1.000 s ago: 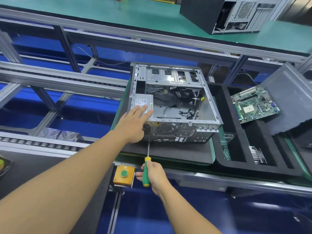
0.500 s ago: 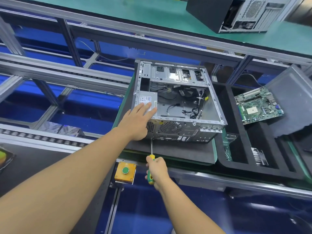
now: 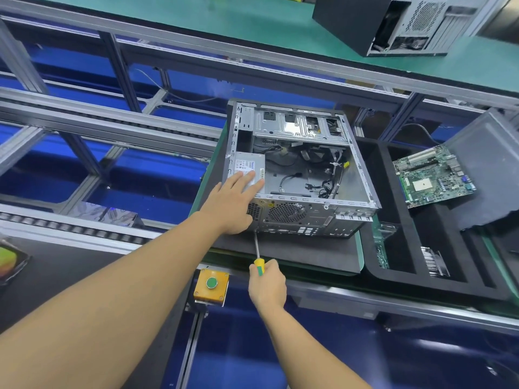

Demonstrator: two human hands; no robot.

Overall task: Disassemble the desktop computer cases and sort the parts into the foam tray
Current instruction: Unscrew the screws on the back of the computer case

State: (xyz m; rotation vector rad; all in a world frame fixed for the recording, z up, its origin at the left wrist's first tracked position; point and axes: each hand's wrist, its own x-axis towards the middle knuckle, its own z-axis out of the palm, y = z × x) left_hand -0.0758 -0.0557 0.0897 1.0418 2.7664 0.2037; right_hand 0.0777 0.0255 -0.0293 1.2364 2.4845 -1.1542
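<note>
1. The open computer case (image 3: 295,175) sat at centre frame on a dark foam pad (image 3: 295,256). Its open side faced up and its rear panel faced the bottom of the frame.
2. The power supply (image 3: 248,169) was seated in the case's left rear corner, label up. Loose black cables lay on the case floor to its right.
3. The left hand (image 3: 233,203) was released, not gripping. Its straight fingers lay flat on top of the power supply and the palm covered the case's rear left edge.
4. The right hand (image 3: 266,284), lower centre, was clenched around the yellow-and-green handle of a screwdriver (image 3: 258,262).
5. The shaft ran up to the rear panel's left end, just under the left hand. Couldn't tell whether the tip was in a screw.
6. The black foam tray (image 3: 421,287) sat just right of the case.
7. The motherboard (image 3: 432,178) lay tilted at the tray's upper right, touching a grey side panel (image 3: 488,169) that overlapped the tray's right part.
8. A ribbed part (image 3: 435,262) stood in a narrow tray slot. Too small to identify.
9. A second case (image 3: 393,23) stood at upper right on the green bench top (image 3: 224,18).
10. A yellow box with a green button (image 3: 211,284) sat left of the right hand.
</note>
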